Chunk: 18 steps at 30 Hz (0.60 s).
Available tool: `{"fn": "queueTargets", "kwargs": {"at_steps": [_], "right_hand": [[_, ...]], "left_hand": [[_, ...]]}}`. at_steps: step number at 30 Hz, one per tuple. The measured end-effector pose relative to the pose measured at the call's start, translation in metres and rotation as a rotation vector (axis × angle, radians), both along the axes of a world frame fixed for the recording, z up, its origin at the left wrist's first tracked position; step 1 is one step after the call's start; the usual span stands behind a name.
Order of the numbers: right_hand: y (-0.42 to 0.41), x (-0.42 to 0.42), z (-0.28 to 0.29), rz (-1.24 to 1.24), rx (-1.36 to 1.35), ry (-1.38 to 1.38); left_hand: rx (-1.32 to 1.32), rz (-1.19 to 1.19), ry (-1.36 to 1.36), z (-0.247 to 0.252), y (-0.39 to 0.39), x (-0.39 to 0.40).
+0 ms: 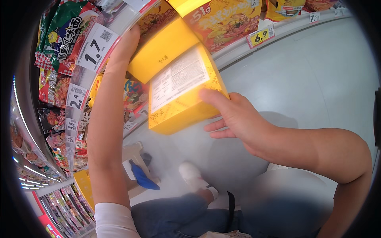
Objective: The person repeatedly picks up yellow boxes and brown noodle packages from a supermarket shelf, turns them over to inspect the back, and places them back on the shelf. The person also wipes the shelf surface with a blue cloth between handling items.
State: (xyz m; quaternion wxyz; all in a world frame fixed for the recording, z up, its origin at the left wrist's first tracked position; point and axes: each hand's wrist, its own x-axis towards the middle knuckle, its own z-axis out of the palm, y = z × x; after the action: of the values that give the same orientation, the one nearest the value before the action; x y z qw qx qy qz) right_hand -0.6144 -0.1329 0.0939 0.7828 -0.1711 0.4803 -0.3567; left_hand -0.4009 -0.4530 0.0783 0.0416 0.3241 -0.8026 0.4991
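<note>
My right hand point(235, 119) holds a yellow cardboard box point(190, 104) by its near right corner, the thumb on the upper face and some fingers below. A white printed panel covers much of that face. Against the box's far side is a yellow cardboard flap or second box point(165, 50); which of the two cannot be told. My left hand point(132, 38) reaches up past the shelf edge, beside the yellow cardboard, and its fingers are hidden. Behind stand printed yellow and red noodle cartons point(227, 25) on the low shelf.
Bagged instant noodles point(67, 38) fill shelves on the left, behind a clear price rail point(74, 80) with price tags. A lower shelf edge point(238, 52) runs to the upper right. A beige plastic stool point(135, 151) with a blue item on it stands on the floor near my shoe point(190, 175).
</note>
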Motion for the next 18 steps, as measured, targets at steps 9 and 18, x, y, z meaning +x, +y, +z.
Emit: {"fn": "queueTargets", "kwargs": {"at_steps": [9,18], "right_hand": [[0.0,-0.002,-0.001,0.0,0.001,0.002],[-0.001,0.006,0.0,0.02,-0.002,0.052]], "left_hand": [[1.141,0.21,0.901,0.043,0.09,-0.043],[0.97,-0.132,0.315,0.043,0.133,-0.029]]}}
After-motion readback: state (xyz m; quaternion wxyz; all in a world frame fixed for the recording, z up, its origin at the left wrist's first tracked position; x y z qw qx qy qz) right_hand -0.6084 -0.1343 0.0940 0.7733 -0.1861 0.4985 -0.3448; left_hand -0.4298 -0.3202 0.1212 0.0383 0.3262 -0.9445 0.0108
